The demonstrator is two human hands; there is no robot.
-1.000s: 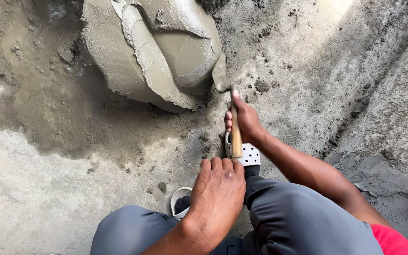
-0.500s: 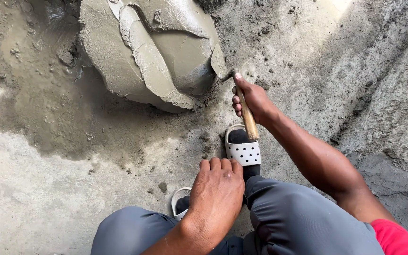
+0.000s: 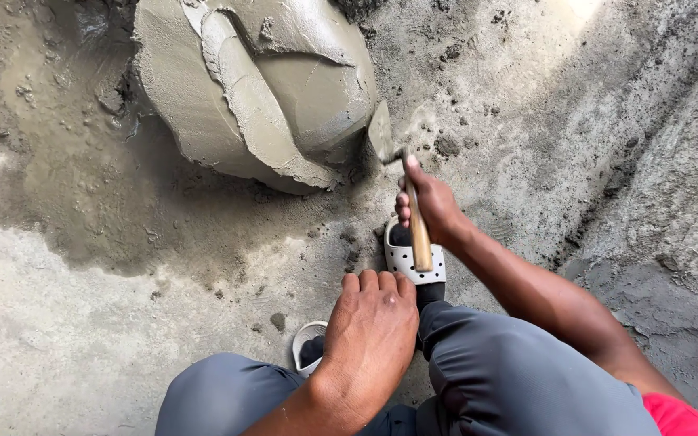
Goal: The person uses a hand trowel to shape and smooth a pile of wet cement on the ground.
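Note:
A big mound of wet grey mortar [image 3: 260, 89] lies on the concrete floor at the top centre. My right hand [image 3: 430, 206] grips the wooden handle of a trowel [image 3: 393, 165], whose mortar-coated blade sits just right of the mound's edge. My left hand [image 3: 369, 335] rests flat on my left knee, holding nothing. I am squatting in grey trousers, with white perforated slippers [image 3: 409, 258] under me.
A dark wet patch [image 3: 123, 210] spreads on the floor left of and below the mound. Rough, crumbly cement ground [image 3: 672, 218] rises at the right. Small mortar lumps [image 3: 446, 145] are scattered near the trowel.
My right hand has pulled the trowel back out from the mound's edge and tilted its handle, so the blade now shows beside the mortar. The left hand has stayed on the knee.

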